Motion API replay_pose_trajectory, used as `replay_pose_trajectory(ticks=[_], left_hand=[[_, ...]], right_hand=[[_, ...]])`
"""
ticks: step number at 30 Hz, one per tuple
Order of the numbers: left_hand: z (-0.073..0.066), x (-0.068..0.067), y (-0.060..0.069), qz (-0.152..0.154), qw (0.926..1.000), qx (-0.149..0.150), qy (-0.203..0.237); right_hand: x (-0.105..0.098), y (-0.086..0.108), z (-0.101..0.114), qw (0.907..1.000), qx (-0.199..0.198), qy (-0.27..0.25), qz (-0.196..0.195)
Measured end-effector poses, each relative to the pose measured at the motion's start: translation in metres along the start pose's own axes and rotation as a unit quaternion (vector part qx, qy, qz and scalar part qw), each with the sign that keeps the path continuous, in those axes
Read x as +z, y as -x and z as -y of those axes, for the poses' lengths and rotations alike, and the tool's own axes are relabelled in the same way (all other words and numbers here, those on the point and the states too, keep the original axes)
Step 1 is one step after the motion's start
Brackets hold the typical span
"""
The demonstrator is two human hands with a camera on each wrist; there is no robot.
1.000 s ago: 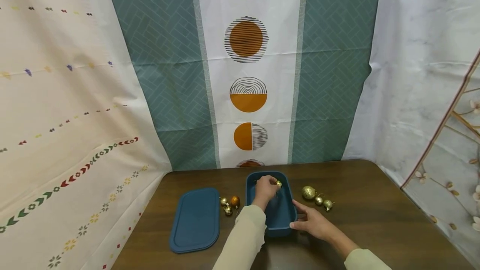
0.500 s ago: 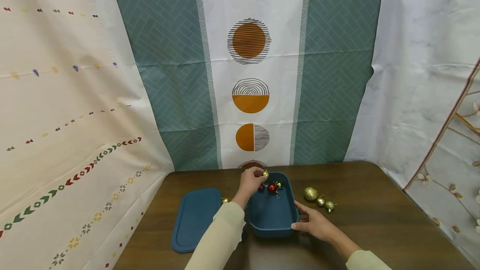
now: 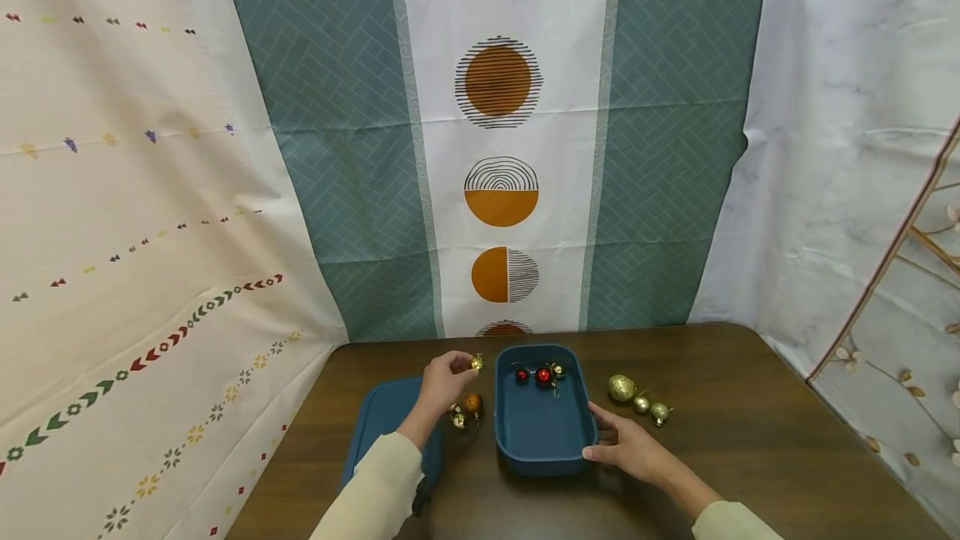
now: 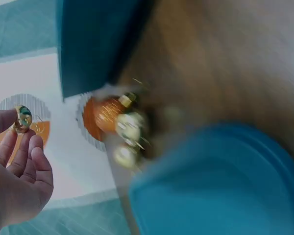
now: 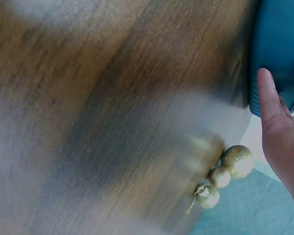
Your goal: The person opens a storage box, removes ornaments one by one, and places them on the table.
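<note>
Between thumb and fingertips, my left hand (image 3: pixel 441 386) pinches a small shiny gold bauble (image 3: pixel 476 362), raised above the table to the left of a blue box (image 3: pixel 543 432). The left wrist view shows this gold bauble (image 4: pixel 23 119) clearly. Two red baubles, one of them the larger red bauble (image 3: pixel 543 376), lie at the far end inside the box beside another gold bauble (image 3: pixel 557 370). My right hand (image 3: pixel 626 444) rests against the box's right wall near the front corner, its thumb straight along the side in the right wrist view.
A blue lid (image 3: pixel 390 407) lies at the left, partly hidden by my left arm. Between lid and box sits a cluster with an orange bauble (image 3: pixel 472 403) and gold ones. Right of the box lie a large gold bauble (image 3: pixel 621 387) and two smaller ones. Patterned cloths hang behind.
My left hand has come out of the box and moved left, carrying the gold bauble past the rim. The red baubles inside are now uncovered. My right hand stays at the box.
</note>
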State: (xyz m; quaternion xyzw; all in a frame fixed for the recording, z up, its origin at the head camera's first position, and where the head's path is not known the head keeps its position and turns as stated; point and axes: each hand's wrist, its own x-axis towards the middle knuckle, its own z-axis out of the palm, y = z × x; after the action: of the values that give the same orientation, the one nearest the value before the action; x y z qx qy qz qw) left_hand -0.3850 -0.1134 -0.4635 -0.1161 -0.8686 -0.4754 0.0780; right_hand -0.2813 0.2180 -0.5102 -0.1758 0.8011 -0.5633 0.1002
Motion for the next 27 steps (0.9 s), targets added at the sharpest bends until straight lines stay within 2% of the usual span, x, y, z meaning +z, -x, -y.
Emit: replay_pose_trajectory(ticks=[6, 13, 20, 27], left_hand=[[0.028, -0.016, 0.029, 0.015, 0.9996, -0.008, -0.023], [0.058, -0.02, 0.059, 0.037, 0.9988, 0.019, -0.027], [0.067, -0.015, 0.069, 0.048, 0.9984, 0.013, -0.027], [0.069, -0.013, 0.072, 0.05, 0.9971, 0.036, -0.045]], right_hand=[[0.0, -0.001, -0.001, 1.0, 0.006, 0.002, 0.0], [-0.001, -0.001, -0.001, 0.9999, -0.002, 0.011, 0.0], [-0.001, -0.001, -0.002, 0.9998, 0.0, 0.019, -0.004], [-0.001, -0.001, -0.002, 0.9997, 0.001, 0.024, -0.006]])
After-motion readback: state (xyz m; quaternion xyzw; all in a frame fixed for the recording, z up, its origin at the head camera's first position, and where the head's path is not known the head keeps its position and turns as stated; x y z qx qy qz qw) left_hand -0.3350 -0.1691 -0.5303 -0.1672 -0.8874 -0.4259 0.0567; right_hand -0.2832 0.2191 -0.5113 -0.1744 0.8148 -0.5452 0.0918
